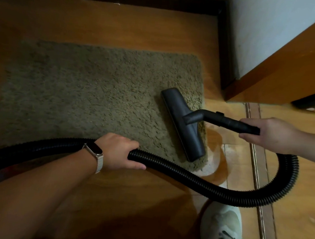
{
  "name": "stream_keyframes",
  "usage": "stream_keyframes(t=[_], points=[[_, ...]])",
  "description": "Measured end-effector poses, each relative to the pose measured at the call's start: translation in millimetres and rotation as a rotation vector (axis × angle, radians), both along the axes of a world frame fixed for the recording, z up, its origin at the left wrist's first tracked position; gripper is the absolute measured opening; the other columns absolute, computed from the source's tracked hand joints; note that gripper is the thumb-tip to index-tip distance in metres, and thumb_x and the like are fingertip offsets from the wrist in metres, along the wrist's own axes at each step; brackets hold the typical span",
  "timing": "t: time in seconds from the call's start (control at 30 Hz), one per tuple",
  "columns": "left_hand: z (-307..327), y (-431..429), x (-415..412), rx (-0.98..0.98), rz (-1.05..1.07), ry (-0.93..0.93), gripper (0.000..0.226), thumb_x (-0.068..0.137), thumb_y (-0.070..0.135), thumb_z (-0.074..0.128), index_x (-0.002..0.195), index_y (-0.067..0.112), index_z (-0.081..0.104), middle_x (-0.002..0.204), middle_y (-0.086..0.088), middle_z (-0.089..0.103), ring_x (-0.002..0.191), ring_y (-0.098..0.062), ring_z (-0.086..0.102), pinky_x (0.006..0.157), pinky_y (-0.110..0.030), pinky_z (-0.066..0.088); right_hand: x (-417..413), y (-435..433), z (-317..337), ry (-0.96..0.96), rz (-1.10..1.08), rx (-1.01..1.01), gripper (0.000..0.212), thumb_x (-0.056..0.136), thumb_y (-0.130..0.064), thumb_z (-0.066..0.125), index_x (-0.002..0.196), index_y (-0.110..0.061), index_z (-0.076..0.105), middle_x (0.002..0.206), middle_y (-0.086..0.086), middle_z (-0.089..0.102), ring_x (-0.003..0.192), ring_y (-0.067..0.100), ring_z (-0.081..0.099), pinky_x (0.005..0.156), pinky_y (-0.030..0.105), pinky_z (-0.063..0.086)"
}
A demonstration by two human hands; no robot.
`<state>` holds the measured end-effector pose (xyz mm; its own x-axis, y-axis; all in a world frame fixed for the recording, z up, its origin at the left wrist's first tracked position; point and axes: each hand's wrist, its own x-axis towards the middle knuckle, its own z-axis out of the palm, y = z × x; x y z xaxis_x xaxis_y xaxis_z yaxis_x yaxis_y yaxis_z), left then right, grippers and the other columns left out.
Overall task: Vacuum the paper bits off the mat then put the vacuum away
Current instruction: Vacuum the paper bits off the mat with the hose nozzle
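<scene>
Flat, wide black vacuum nozzle (183,124) at centre right of the frame, lying on the right edge of a shaggy olive mat (84,96). Joined to a rigid black tube (226,120), gripped by the right hand (270,134). Ribbed black hose (204,185) looping at lower right, then passing left, held by the left hand (119,152) with fingers curled round it.

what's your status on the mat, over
Left hand grips the hose, right hand grips the wand. Floor head flat on right end of the mat. No paper bits visible; hose loops by the shoe.
</scene>
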<state>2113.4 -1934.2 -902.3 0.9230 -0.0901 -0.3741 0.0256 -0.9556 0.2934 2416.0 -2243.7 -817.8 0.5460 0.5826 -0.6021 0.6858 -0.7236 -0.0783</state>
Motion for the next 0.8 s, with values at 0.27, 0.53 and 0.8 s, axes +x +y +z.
stream_keyframes(t=[0.27, 0.53, 0.8], points=[[3, -12, 14, 0.0, -0.012, 0.035, 0.078, 0.058, 0.093, 0.005, 0.092, 0.036, 0.047, 0.078, 0.015, 0.055, 0.07, -0.005, 0.054, 0.062, -0.024, 0.045, 11, -36, 1, -0.007, -0.055, -0.036, 0.031, 0.092, -0.042, 0.063, 0.122, -0.042, 0.056, 0.067, -0.011, 0.065, 0.054, 0.006, 0.06, 0.045, 0.022, 0.042], [1, -20, 12, 0.014, -0.029, 0.012, 0.08, 0.061, 0.092, 0.006, 0.092, 0.033, 0.049, 0.082, 0.012, 0.058, 0.071, -0.007, 0.056, 0.062, -0.026, 0.045, 1, -16, -7, 0.015, 0.088, -0.065, 0.017, 0.095, -0.042, 0.059, 0.111, -0.041, 0.053, 0.064, -0.007, 0.061, 0.047, 0.004, 0.056, 0.039, 0.019, 0.041], [3, -20, 15, 0.04, -0.027, 0.023, 0.062, 0.074, 0.089, 0.024, 0.091, 0.034, 0.046, 0.083, 0.013, 0.057, 0.071, -0.008, 0.055, 0.063, -0.026, 0.044, -11, 5, -8, -0.171, 0.313, -0.087, 0.036, 0.094, -0.056, 0.051, 0.126, -0.043, 0.043, 0.071, -0.011, 0.058, 0.056, 0.005, 0.055, 0.045, 0.026, 0.047]])
